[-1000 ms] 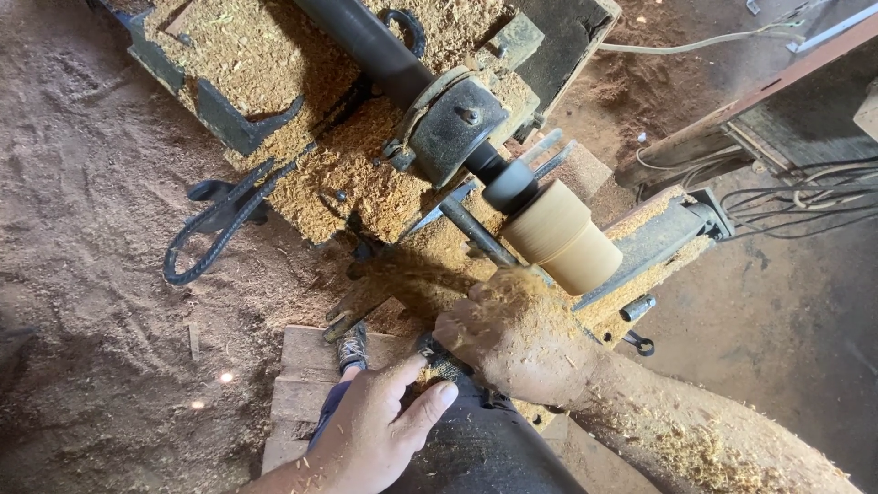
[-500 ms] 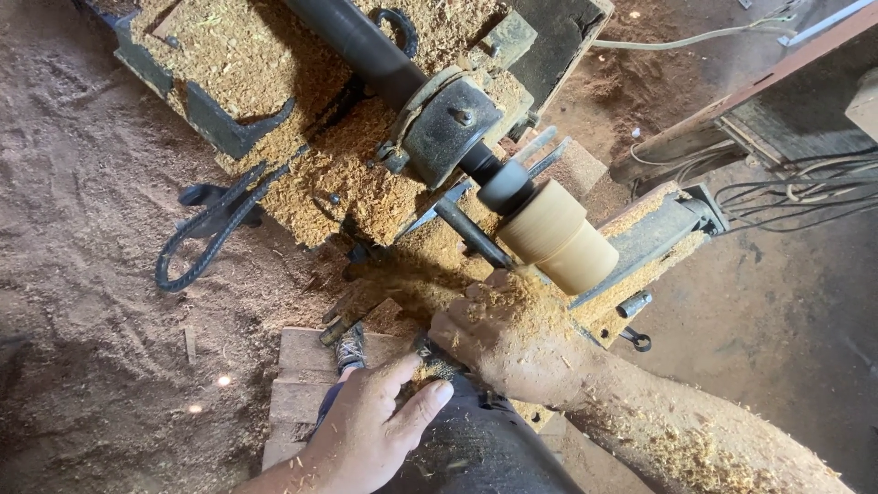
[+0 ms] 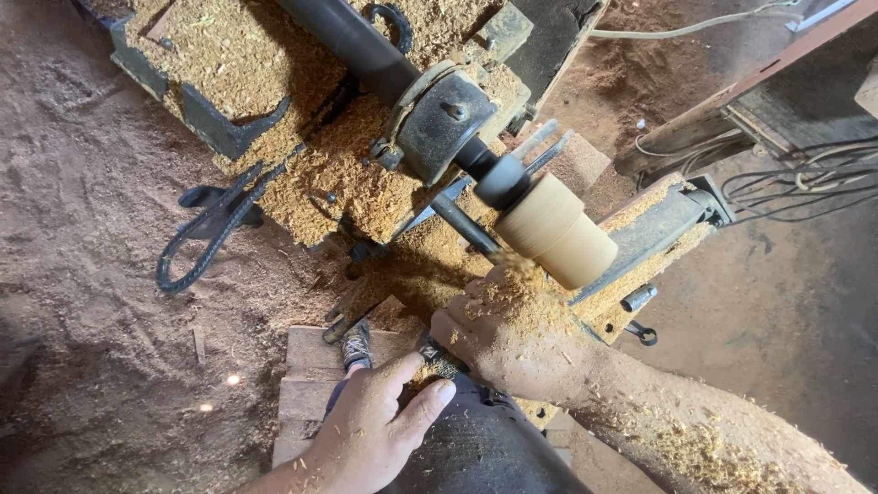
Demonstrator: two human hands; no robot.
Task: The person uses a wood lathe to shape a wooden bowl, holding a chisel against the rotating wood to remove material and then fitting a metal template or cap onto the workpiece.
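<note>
1. Head view, looking down on a wood lathe (image 3: 439, 128) buried in sawdust.
2. Far left of both hands: a black ribbed belt (image 3: 206, 242) loops loose on the sawdust floor, well apart from the grip.
3. Left hand (image 3: 380, 425), low centre: fingers curled, thumb and forefinger pinched round the rear end of a dark tool handle (image 3: 437, 359). Shavings stick to the knuckles.
4. Just beyond the left hand's fingertips: a shoe (image 3: 357, 346) on a pale wooden board (image 3: 306, 389), partly hidden by the wrist.
5. Under both hands: the person's dark trouser knee (image 3: 485, 448), touching the left hand's heel.
6. Right hand (image 3: 508, 334), just right of the left: closed over the tool's forward part, so caked in shavings that the fingers and the tool tip cannot be made out.
7. Just above the right hand: a pale wooden cylinder (image 3: 558, 230), mounted on the lathe's dark spindle, tilted down to the right. Shavings pile where hand meets wood; whether the tool touches it cannot be told.
8. Right of the grip: a sawdust-covered metal rest (image 3: 658, 224), then black cables (image 3: 796, 178) farther out.
</note>
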